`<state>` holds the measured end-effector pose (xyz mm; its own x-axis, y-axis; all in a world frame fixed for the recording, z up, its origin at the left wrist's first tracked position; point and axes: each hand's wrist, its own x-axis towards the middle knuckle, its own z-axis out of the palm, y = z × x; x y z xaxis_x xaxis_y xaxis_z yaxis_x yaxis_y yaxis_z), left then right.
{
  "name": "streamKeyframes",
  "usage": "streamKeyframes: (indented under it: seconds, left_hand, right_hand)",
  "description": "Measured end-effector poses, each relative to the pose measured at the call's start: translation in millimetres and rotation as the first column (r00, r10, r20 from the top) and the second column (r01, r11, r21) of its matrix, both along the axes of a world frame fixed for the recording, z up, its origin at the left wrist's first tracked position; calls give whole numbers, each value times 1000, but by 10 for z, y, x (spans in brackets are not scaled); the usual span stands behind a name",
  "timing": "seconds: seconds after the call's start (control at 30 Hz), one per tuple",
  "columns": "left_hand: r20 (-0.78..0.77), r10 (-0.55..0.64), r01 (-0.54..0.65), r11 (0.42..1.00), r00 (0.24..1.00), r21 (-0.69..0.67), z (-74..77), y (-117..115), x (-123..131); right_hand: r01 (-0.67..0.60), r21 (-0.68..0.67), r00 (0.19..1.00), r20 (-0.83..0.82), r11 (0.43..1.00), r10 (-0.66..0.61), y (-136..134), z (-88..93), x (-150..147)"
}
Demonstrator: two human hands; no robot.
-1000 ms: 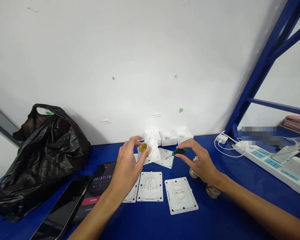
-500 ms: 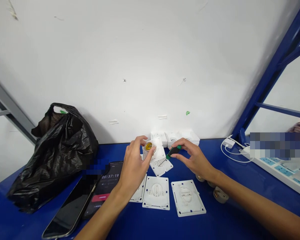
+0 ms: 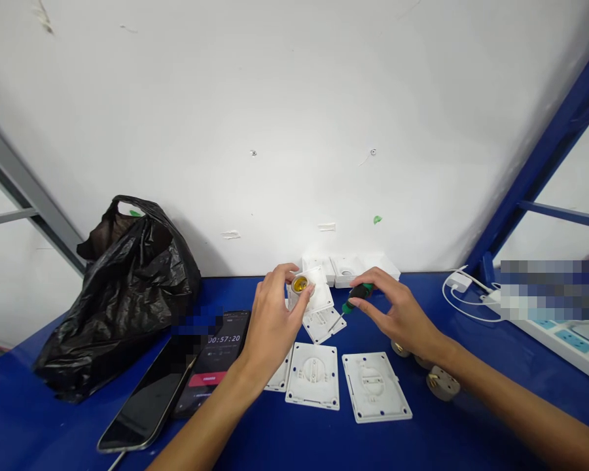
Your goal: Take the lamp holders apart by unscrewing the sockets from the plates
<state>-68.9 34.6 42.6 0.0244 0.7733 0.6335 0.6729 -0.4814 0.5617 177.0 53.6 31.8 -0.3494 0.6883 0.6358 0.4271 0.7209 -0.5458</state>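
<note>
My left hand (image 3: 278, 307) is closed around a round lamp socket (image 3: 300, 284) with a brass-coloured inside, its opening facing up towards me. A white square plate (image 3: 320, 291) sits right behind the socket; I cannot tell whether the two are joined. In my right hand (image 3: 397, 314) is a screwdriver (image 3: 358, 297) with a green and black handle, gripped between thumb and fingers. Its thin shaft points down and left, over another white plate (image 3: 319, 327), apart from the socket. Nearer to me lie more white plates, one in the middle (image 3: 313, 377) and one at right (image 3: 377, 387).
White boxy pieces (image 3: 348, 269) stand against the wall. Several loose sockets (image 3: 442, 384) lie beside my right forearm. On the left are a black plastic bag (image 3: 127, 301), a dark phone (image 3: 140, 405) and a phone showing a timer (image 3: 216, 366). A power strip (image 3: 559, 340) is at right.
The whole view has shifted slightly, so things appear further right. The screwdriver has moved a little right, away from the socket. My left hand keeps its hold.
</note>
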Motion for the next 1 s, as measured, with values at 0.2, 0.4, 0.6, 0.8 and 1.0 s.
streamKeyframes:
  seconds: [0.2,0.4,0.6,0.8,1.0]
  left_hand:
    - [10,-5,5,1000,1000,-19,-1,0,8]
    - [29,-6,6,1000,1000,-9,-7,19,5]
    - [33,6,-5,1000,999,-16,-17,24,5]
    - [36,9,-8,1000,999,-9,-26,33,16]
    - [31,22,-22,1000,999,-7,-43,49,9]
  right_hand:
    - [106,82,994,24,991,-109,73,118,106]
    - [50,73,999,-6,996,-49,165,32,-21]
    - [-5,28,1000,-28,1000,6,254,-57,-136]
    - [-54,-52,997,-64,997,50,366,-77,-158]
    - [-156,-187,986,-80,970,144,421,-57,-165]
